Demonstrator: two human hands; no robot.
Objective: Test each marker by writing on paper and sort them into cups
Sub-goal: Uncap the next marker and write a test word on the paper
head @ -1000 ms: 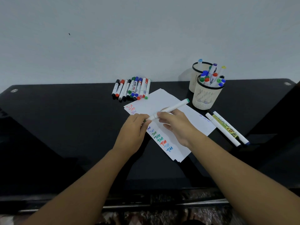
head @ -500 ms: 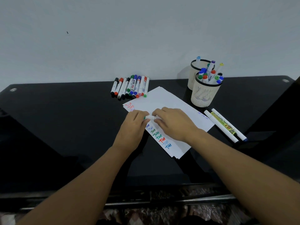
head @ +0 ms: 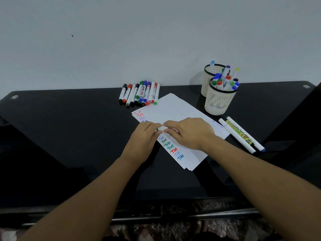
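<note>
Black glass table [head: 69, 136], paper [head: 175, 108] mid-table: left hand [head: 144, 141] and right hand [head: 189, 133] pinch green marker [head: 160, 128] between curled fingertips; cap slip risks stray ink on sheet.

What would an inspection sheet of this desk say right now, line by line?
Surface: glossy black table, reflective.
Job's things: white paper with coloured test words; row of markers lying at the back; two cups holding markers; a green marker between the hands.
Clutter: three markers lying right of the paper.
Hands: left hand and right hand both pinch the green marker over the paper.
Cables: nothing seen.
Surroundings: plain pale wall.
</note>
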